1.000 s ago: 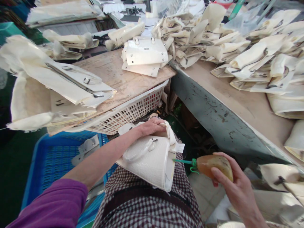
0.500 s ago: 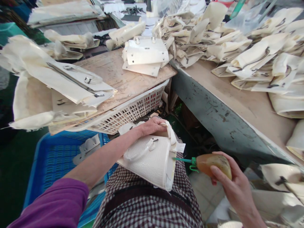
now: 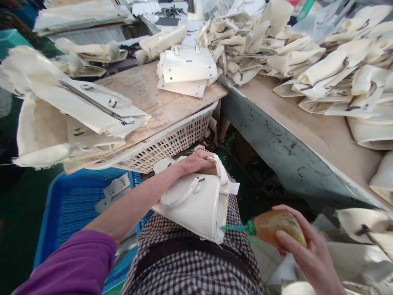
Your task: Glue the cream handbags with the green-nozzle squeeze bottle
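Note:
On my lap rests a cream handbag (image 3: 190, 205) with a crocodile-like texture, a curved handle and a small white tag at its right side. My left hand (image 3: 198, 162) grips the bag's top edge, its fingertips partly hidden inside the opening. A squeeze bottle of amber glue (image 3: 278, 229) with a thin green nozzle lies in my right hand (image 3: 303, 241), fingers wrapped round it. The nozzle tip meets the lower part of the bag's side edge, close to the bottom corner.
Unfinished cream bags (image 3: 76, 106) and flat bag panels (image 3: 188, 67) lie on the wooden board (image 3: 138, 94). More bag pieces (image 3: 331, 73) are heaped on the right table (image 3: 322, 139). Below the board are a white basket (image 3: 172, 143) and a blue crate (image 3: 58, 205).
My right hand has moved the glue bottle down, so the nozzle tip went from the middle of the bag's side edge to near its bottom. My left hand and the bag stay almost still.

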`<state>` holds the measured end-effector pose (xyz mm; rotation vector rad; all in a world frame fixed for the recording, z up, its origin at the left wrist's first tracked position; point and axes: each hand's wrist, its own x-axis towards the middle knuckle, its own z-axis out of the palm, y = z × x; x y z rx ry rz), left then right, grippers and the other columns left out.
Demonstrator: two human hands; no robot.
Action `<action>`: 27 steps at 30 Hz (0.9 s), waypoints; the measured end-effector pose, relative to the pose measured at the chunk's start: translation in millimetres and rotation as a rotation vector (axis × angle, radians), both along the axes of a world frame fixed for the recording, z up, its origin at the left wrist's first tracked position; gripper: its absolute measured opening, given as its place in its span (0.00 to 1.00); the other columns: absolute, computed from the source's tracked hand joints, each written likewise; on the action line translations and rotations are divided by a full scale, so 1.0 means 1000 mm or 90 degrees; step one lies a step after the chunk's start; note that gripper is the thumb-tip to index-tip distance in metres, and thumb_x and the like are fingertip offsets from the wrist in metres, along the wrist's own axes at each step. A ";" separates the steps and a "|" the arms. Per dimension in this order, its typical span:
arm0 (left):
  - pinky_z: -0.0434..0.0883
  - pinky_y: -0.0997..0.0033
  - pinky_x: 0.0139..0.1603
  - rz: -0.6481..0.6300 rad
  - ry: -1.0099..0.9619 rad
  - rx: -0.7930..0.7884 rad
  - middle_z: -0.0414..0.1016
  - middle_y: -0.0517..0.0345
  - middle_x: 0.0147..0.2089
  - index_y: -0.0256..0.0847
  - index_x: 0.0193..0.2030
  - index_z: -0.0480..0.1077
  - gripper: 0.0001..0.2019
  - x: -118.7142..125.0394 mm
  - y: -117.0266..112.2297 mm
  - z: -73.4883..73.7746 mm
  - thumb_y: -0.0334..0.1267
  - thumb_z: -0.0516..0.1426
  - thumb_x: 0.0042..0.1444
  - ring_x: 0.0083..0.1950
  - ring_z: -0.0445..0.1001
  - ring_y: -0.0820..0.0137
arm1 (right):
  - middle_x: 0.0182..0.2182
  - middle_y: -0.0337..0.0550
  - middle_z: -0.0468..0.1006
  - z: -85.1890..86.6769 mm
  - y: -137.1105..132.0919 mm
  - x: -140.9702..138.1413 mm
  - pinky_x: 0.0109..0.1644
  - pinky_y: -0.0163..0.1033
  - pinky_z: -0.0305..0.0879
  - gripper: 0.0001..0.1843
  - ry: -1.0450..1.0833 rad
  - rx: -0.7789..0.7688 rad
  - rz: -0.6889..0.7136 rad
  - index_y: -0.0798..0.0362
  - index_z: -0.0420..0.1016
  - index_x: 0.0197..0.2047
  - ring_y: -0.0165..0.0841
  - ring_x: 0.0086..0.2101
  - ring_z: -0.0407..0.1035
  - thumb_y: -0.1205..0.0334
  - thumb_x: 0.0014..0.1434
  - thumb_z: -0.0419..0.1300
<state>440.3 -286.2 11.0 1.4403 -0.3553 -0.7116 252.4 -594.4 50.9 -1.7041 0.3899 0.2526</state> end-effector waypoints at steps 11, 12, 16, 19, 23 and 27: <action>0.67 0.61 0.55 -0.020 -0.034 0.005 0.78 0.55 0.38 0.36 0.38 0.78 0.13 -0.001 0.000 0.000 0.44 0.63 0.53 0.44 0.75 0.65 | 0.34 0.40 0.77 0.012 0.010 -0.010 0.20 0.33 0.64 0.28 0.054 0.008 -0.041 0.45 0.75 0.52 0.33 0.25 0.64 0.46 0.50 0.72; 0.67 0.61 0.55 -0.018 -0.041 0.007 0.78 0.55 0.38 0.36 0.38 0.78 0.13 -0.002 0.000 0.000 0.44 0.63 0.53 0.44 0.74 0.65 | 0.34 0.40 0.77 0.012 0.010 -0.011 0.20 0.32 0.64 0.28 0.058 0.014 -0.047 0.45 0.75 0.52 0.33 0.25 0.64 0.46 0.50 0.72; 0.67 0.61 0.55 -0.022 -0.071 0.021 0.78 0.55 0.39 0.36 0.37 0.78 0.11 -0.003 -0.002 0.002 0.43 0.62 0.54 0.45 0.75 0.64 | 0.33 0.39 0.78 0.012 0.009 -0.015 0.20 0.32 0.63 0.27 0.065 0.011 -0.051 0.45 0.75 0.51 0.32 0.23 0.64 0.46 0.50 0.72; 0.67 0.61 0.56 -0.008 -0.108 0.037 0.79 0.54 0.39 0.36 0.37 0.79 0.10 -0.004 -0.001 0.010 0.41 0.62 0.54 0.45 0.75 0.63 | 0.33 0.41 0.77 0.015 0.002 -0.016 0.19 0.33 0.61 0.27 0.064 0.005 -0.070 0.46 0.75 0.51 0.31 0.21 0.62 0.46 0.50 0.72; 0.69 0.62 0.56 0.078 -0.184 0.062 0.78 0.54 0.41 0.37 0.36 0.79 0.06 -0.014 0.011 0.039 0.36 0.61 0.55 0.47 0.75 0.65 | 0.30 0.43 0.75 0.020 -0.009 -0.017 0.18 0.35 0.58 0.29 0.059 0.094 -0.143 0.48 0.74 0.53 0.34 0.22 0.62 0.46 0.50 0.70; 0.74 0.67 0.50 0.256 -0.426 0.153 0.80 0.55 0.44 0.40 0.38 0.78 0.06 -0.037 0.029 0.078 0.30 0.59 0.58 0.45 0.77 0.67 | 0.33 0.45 0.76 0.022 -0.013 -0.018 0.18 0.37 0.59 0.26 0.016 0.173 -0.219 0.45 0.73 0.55 0.36 0.22 0.63 0.47 0.54 0.65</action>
